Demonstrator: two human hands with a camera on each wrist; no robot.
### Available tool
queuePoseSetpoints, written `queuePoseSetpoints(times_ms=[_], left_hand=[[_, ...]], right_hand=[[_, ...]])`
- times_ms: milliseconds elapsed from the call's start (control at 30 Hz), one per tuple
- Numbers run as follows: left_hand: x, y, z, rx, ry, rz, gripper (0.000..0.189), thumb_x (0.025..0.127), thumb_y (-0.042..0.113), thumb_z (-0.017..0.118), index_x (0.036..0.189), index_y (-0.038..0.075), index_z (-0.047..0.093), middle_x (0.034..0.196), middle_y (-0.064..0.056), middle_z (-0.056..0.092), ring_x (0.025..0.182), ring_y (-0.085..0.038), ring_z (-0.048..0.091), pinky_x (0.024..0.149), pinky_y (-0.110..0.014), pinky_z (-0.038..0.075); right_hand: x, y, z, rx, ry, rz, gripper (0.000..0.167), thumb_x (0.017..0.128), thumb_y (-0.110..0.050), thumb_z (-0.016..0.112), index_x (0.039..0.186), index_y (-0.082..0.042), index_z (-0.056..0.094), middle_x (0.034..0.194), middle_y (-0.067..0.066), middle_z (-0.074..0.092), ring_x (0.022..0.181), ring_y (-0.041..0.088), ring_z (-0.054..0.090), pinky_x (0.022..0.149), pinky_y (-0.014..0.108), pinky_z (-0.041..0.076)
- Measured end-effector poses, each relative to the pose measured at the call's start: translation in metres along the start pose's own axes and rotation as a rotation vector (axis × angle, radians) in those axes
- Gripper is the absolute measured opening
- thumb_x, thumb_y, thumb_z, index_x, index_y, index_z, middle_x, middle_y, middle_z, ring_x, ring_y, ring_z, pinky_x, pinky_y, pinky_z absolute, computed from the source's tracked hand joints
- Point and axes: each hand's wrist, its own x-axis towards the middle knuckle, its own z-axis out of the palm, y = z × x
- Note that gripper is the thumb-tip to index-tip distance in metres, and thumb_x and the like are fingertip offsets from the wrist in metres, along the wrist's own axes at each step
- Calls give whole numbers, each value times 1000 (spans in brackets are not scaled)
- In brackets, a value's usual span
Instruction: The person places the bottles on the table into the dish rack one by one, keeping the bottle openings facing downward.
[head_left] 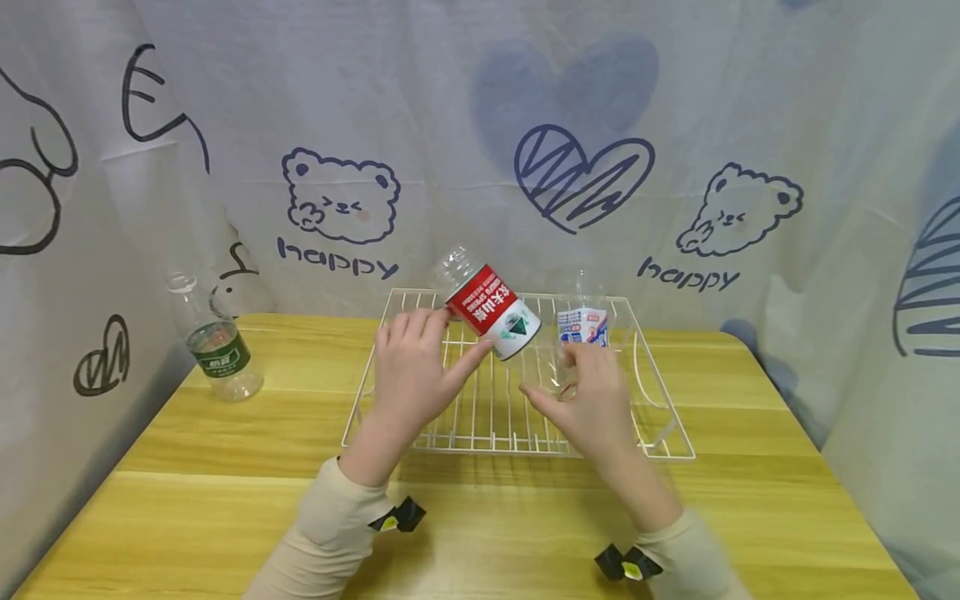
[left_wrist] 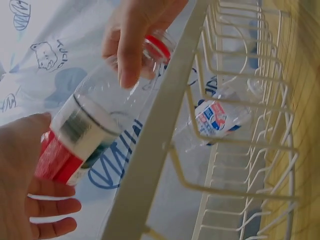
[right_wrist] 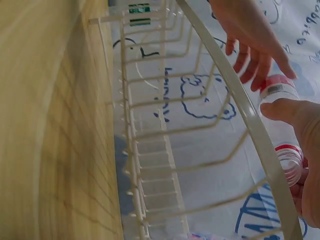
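Observation:
A clear plastic bottle with a red and white label (head_left: 495, 312) is held tilted above the rack. At its lower end, my right hand (head_left: 592, 396) pinches the clear neck, where a red ring (left_wrist: 159, 48) shows in the left wrist view. My left hand (head_left: 412, 362) is beside the label end, its thumb and fingers straightened around it; whether they press on the bottle is hard to tell. Behind the right hand, a clear bottle with a blue and white label (head_left: 585, 325) is at the white wire rack (head_left: 517, 442), partly hidden by that hand.
A clear bottle with a green label (head_left: 217, 358) stands at the left of the wooden table (head_left: 480, 517). A drawn-on curtain (head_left: 450, 100) hangs behind the table and along its sides. The rack's raised rim (left_wrist: 150, 160) runs close below both hands.

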Motion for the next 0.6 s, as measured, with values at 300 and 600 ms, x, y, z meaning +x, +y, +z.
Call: queuePoseSetpoints(times_ms=[300, 600], left_hand=[[-1, 9, 1, -154, 52, -205, 89, 78, 89, 28, 99, 10, 63, 94, -6, 66, 91, -25, 58, 84, -48, 36], [-3, 12, 9, -410, 4, -307, 68, 81, 74, 56, 108, 11, 60, 95, -5, 63, 92, -25, 56, 84, -43, 33]], right_hand=[[-7, -14, 9, -176, 61, -138, 57, 64, -42, 84, 86, -2, 51, 76, 8, 47, 73, 26, 41, 66, 35, 34], [-9, -20, 9, -230, 104, -171, 59, 63, -41, 85, 85, -2, 47, 78, 12, 47, 75, 29, 42, 65, 37, 34]])
